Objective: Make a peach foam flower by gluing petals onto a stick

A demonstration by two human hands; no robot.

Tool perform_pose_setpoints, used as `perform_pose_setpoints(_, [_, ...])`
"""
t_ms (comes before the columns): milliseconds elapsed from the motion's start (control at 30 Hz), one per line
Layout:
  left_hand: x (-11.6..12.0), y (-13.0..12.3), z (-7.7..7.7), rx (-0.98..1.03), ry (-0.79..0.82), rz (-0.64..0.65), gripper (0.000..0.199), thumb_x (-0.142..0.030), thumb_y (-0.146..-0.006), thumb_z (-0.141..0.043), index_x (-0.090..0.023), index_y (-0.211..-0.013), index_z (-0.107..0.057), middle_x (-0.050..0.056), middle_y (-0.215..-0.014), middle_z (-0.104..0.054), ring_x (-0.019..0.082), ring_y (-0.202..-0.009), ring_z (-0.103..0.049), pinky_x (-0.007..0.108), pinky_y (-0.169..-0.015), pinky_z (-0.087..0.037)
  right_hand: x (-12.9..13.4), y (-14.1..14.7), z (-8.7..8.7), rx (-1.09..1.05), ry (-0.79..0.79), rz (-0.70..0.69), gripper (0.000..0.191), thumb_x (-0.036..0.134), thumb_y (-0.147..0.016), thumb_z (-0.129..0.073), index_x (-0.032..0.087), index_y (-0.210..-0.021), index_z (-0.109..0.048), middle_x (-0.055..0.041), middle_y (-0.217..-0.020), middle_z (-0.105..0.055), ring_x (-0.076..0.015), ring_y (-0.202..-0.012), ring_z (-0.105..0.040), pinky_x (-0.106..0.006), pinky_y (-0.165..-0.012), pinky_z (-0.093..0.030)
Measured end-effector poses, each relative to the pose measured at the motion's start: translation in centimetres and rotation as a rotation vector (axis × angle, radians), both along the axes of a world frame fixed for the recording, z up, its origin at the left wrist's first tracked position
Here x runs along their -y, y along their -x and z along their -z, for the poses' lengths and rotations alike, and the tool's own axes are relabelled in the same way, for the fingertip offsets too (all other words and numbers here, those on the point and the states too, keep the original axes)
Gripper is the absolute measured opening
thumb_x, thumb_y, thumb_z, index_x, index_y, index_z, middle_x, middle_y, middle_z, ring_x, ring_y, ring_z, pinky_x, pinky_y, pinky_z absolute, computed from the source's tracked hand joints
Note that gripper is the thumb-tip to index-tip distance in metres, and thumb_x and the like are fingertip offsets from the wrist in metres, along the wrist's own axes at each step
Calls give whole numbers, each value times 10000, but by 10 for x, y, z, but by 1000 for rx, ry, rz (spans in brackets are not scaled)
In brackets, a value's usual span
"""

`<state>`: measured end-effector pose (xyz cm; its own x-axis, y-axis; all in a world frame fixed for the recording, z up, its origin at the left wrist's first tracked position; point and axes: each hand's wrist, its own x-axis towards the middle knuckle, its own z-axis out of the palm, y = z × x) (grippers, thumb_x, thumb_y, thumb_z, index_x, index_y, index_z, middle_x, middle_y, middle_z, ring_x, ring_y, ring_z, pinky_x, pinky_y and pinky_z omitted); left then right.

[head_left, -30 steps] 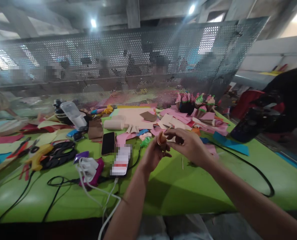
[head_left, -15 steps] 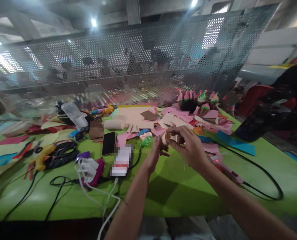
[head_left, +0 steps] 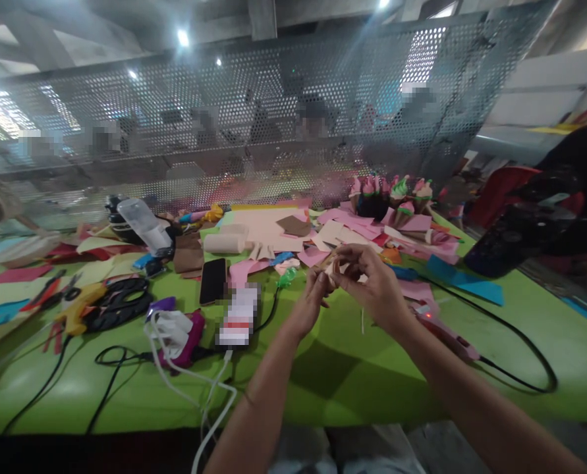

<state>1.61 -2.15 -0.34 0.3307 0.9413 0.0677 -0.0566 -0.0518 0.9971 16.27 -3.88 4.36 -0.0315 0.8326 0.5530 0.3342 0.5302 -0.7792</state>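
Between my two hands is a small cream strip of soft sheet, felt or foam, curled into a ring. My left hand pinches it from the left with thumb and fingers. On the other side, my right hand grips its edge, fingers bent over the top. The fingers cover much of the piece. Beyond them lie cream and pink sheets. To the right of my right hand, a pink glue gun with a small red light rests on the green table.
A phone, a blurred-out lit screen and a magenta power strip with white plugs lie left. Farther left is a yellow-handled tool. Small cone-shaped pieces stand at the back before a perforated metal screen. Cables cross the table.
My fingers have closed further around the cream strip, which now shows less. My right hand has shifted slightly left and the camera view has moved a little.
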Motion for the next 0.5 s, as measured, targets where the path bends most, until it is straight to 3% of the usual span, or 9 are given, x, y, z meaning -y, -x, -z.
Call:
perform_pose_setpoints(200, [0, 1, 0, 2, 75, 70, 598, -727, -882, -391, -233, -1203, -489, 76, -1053, -581, 211, -966, -580, 299, -694, -485, 5, 4, -8, 97, -6, 0, 88, 232, -855, -607, 202, -938, -608, -30, -835, -662, -156, -721, -621, -278, -648, -510])
perform_pose_setpoints(500, [6, 4, -11, 106, 13, 63, 611, -673, -846, -550, -273, -1307, -519, 83, -1297, -566, 235, -1109, -581, 297, -759, -477, 7, -1, -10, 38, -157, -97, 177, 168, -913, -575, 229, -1047, -673, -38, -927, -710, -143, -774, -664, -258, -692, -542])
